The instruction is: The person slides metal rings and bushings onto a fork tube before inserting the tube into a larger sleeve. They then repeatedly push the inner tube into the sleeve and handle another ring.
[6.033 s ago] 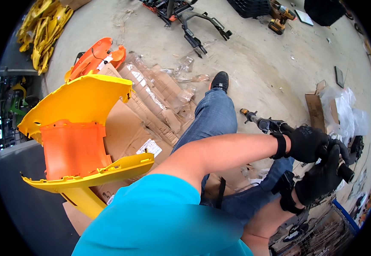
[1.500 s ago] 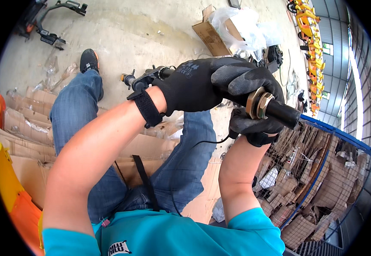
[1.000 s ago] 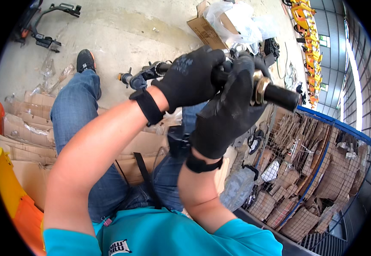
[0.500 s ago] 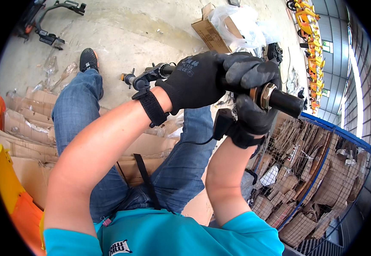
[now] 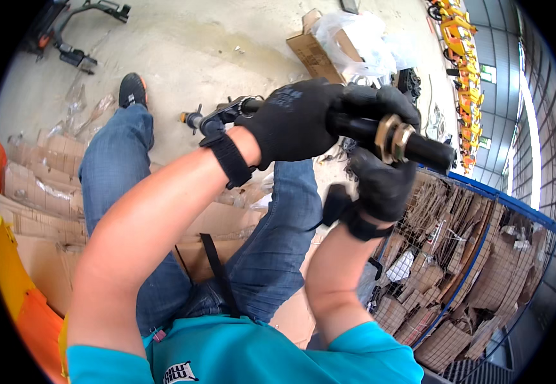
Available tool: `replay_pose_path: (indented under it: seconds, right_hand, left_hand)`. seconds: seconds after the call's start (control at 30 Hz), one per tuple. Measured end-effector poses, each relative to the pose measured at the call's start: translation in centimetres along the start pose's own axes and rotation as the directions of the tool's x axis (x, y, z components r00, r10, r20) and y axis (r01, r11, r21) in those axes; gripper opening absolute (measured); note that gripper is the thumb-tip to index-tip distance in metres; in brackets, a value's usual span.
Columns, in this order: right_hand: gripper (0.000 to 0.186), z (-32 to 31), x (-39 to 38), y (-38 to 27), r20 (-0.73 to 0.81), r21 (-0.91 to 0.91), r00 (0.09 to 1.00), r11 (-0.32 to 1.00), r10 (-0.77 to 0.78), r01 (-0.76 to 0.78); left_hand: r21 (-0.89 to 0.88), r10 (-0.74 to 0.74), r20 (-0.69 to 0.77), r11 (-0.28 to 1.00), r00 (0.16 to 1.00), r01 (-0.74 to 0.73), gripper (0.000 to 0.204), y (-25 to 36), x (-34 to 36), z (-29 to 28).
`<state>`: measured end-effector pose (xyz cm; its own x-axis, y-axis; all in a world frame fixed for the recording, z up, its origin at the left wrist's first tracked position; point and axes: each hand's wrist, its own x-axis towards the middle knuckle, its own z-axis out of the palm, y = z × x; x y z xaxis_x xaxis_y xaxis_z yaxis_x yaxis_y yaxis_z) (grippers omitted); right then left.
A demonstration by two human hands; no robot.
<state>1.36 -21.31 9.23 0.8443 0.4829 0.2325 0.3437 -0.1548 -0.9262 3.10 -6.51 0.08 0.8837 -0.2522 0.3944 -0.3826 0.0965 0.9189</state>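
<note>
A black metal tube [image 5: 358, 126] with a jointed end part [image 5: 212, 120] is held up slantwise in front of me. Its ringed, bolted end points left, its bare end right. My left hand [image 5: 294, 121], in a black glove, is wrapped round the tube's middle. Two brass-coloured nuts [image 5: 393, 139] sit side by side near the right end. My gloved right hand [image 5: 386, 189] reaches round behind the tube at these nuts, fingers curled over its far side. Its thumb is below the tube, apart from it and blurred by motion. A black strap bands each wrist.
Flattened cardboard [image 5: 34, 205] lies under and beside my legs. At right stands a blue-framed mesh cage [image 5: 515, 211] full of cardboard. Ahead are an open carton [image 5: 319, 57] with clear plastic bags and dark parts. Orange and yellow panels [image 5: 18, 275] lie at lower left; yellow scooters [image 5: 460, 57] line the far right.
My right hand has loosened around the nuts; its thumb has come away from the tube and moved down, so more of the tube and nuts shows. My left hand holds still.
</note>
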Motion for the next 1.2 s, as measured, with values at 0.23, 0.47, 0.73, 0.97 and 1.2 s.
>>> replay_pose_path:
  seconds: [0.23, 0.47, 0.73, 0.97, 1.2]
  right_hand:
    - [0.058, -2.7, 2.7, 0.8, 0.41, 0.093, 0.911, 0.995, -0.055, 0.018]
    - [0.044, 1.4, 1.5, 2.0, 0.103, 0.206, 0.976, 0.964, -0.194, 0.17]
    - [0.041, 10.0, -1.4, -0.3, -0.657, -0.361, 0.73, 0.928, -0.186, -0.089]
    - [0.075, -2.0, -0.6, 0.2, 0.192, 0.011, 0.976, 0.995, -0.103, 0.103]
    - [0.039, -0.7, 1.7, 2.6, 0.334, 0.383, 0.902, 0.914, -0.274, 0.136]
  left_hand:
    - [0.11, 0.137, -0.01, 0.985, 0.991, -0.135, 0.05, -1.4, -0.7, 0.4]
    - [0.113, 0.124, -0.161, 0.988, 0.979, -0.107, 0.027, -0.6, -1.1, 1.2]
    - [0.203, 0.008, -0.136, 0.979, 0.991, 0.02, 0.029, 0.4, -2.3, 0.9]
    - [0.162, -0.24, 0.252, 0.965, 0.937, 0.204, 0.041, 2.7, -0.7, -0.6]
    - [0.13, 0.253, -0.071, 0.961, 0.965, -0.242, 0.039, -0.9, -1.5, 1.3]
